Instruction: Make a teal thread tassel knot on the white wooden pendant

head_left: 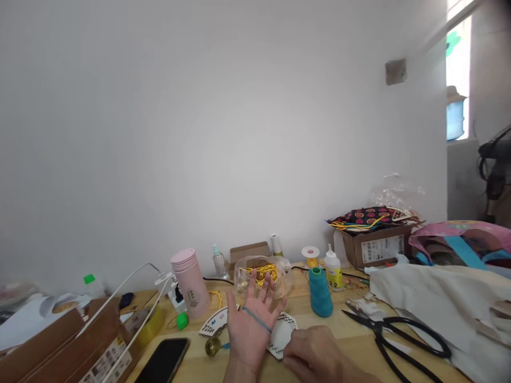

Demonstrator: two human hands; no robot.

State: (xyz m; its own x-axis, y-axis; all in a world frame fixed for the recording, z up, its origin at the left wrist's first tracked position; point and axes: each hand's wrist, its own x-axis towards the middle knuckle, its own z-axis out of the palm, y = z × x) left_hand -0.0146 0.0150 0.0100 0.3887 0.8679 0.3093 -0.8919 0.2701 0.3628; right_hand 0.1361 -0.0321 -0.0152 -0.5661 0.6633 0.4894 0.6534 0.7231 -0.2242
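My left hand (251, 330) is raised palm up with its fingers spread, and a blue cord (256, 318) lies across the palm. To its right, my right hand (313, 351) is closed, fingers bent together; whatever its fingertips hold is too small to make out. A white octagonal lattice piece (282, 332) rests on the table between the hands, partly covered. Left of my left hand are a curved white patterned piece (217, 321) and a brass-coloured round object (213, 347) with a bit of blue beside it. A teal thread cone (321, 292) stands behind my right hand.
Black scissors (393, 330) lie at the right beside white cloth (435, 298). A pink bottle (191, 284), a phone (164, 361) and a cardboard box (67, 346) are at the left. Behind are a clear bag of yellow cord (261, 274), a glue bottle (334, 271) and another box (373, 247).
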